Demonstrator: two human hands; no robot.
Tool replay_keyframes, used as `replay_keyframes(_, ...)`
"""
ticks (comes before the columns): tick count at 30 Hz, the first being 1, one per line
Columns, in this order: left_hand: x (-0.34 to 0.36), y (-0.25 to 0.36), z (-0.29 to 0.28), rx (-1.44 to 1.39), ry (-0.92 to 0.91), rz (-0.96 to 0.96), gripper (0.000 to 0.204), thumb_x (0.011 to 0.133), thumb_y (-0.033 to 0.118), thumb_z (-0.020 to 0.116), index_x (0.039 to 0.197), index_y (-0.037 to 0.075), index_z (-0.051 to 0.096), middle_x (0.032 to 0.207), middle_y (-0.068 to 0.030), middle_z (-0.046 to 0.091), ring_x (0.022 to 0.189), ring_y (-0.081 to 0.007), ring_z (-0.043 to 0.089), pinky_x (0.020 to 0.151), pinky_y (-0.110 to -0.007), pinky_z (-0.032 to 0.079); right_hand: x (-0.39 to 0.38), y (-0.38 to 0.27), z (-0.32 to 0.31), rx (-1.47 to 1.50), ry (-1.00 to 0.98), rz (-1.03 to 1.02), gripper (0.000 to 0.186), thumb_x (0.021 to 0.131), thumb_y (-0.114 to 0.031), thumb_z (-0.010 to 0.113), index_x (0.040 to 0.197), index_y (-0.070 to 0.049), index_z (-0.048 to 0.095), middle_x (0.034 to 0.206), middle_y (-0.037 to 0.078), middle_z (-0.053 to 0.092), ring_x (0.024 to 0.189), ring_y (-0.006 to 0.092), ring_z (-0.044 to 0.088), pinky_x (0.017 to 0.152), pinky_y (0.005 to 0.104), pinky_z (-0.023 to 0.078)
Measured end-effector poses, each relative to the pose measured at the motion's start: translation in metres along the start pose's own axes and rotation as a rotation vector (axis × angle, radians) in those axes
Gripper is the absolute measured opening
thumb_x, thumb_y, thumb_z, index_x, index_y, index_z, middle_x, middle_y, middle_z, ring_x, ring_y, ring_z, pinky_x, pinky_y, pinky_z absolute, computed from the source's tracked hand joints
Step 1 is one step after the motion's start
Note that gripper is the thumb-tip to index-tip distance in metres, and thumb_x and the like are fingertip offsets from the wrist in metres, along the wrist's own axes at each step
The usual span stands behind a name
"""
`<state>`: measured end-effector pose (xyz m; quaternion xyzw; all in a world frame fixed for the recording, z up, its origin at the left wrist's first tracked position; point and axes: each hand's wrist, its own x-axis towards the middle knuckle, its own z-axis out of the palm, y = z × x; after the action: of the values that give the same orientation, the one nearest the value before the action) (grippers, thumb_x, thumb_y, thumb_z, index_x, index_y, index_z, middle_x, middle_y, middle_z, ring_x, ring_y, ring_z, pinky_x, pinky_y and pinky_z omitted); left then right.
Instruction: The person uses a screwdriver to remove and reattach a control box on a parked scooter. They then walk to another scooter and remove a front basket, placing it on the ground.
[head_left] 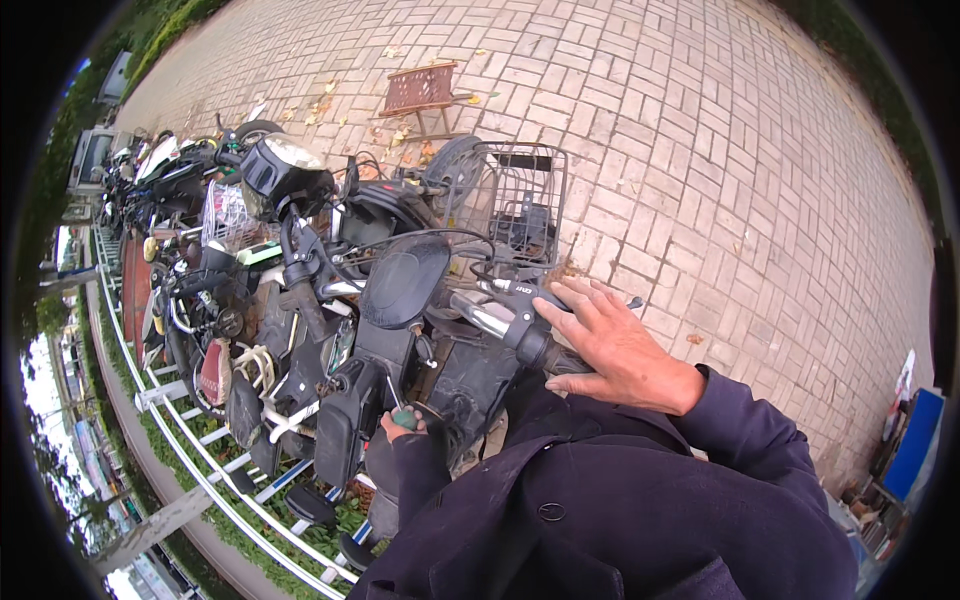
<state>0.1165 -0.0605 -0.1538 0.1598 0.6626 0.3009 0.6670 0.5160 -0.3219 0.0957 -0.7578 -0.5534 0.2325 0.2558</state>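
My right hand (622,355) rests over the right grip and brake lever (520,325) of a scooter handlebar, with its fingers stretched out. My left hand (400,427) is closed on the green handle of a screwdriver (405,418), its shaft pointing up beside the black bodywork. Just above are the scooter's black oval mirror or pad (403,282) and, at the front, a wire basket (515,200). Below the grip lies dark bodywork (460,385).
Densely parked scooters and bicycles (170,190) fill the left, along a white railing (190,450) with greenery beyond. A brown folding stool (420,90) stands on the brick paving (720,180) ahead. A blue board (912,440) with clutter is at the far right.
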Motion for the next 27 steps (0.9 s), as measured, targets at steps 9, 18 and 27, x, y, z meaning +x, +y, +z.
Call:
replay_keyframes(9, -0.128, 0.001, 0.113, -0.220, -0.314, 0.112, 0.037, 0.099, 0.045, 0.054, 0.101, 0.009, 0.062, 0.074, -0.0099, 0.061, 0.055, -0.0231, 0.052, 0.046, -0.030, 0.035, 0.018, 0.002, 0.000, -0.030, -0.065, -0.079, 0.083, 0.085, -0.041, 0.070, 0.157, -0.015, 0.038, 0.155, 0.032, 0.034, 0.142, 0.0482, 0.036, 0.117, 0.0544, 0.030)
replay_keyframes(18, -0.115, -0.019, 0.168, -0.187, -0.522, -0.098, 0.046, 0.101, 0.051, 0.052, 0.114, 0.008, 0.062, 0.074, -0.0096, 0.060, 0.056, -0.0230, 0.054, 0.046, -0.030, 0.035, 0.021, -0.006, -0.002, -0.030, -0.062, -0.051, 0.083, 0.082, -0.040, 0.071, 0.156, -0.016, 0.042, 0.153, 0.029, 0.037, 0.139, 0.0476, 0.039, 0.115, 0.0528, 0.031)
replay_keyframes(27, -0.113, -0.039, 0.193, -0.119, -0.609, -0.181, 0.047, 0.100, 0.050, 0.055, 0.121, 0.008, 0.062, 0.075, -0.0082, 0.063, 0.055, -0.0220, 0.054, 0.048, -0.030, 0.035, 0.020, -0.003, 0.000, -0.036, -0.091, -0.029, 0.084, 0.081, -0.040, 0.069, 0.157, -0.017, 0.041, 0.155, 0.030, 0.034, 0.139, 0.0484, 0.038, 0.116, 0.0536, 0.030)
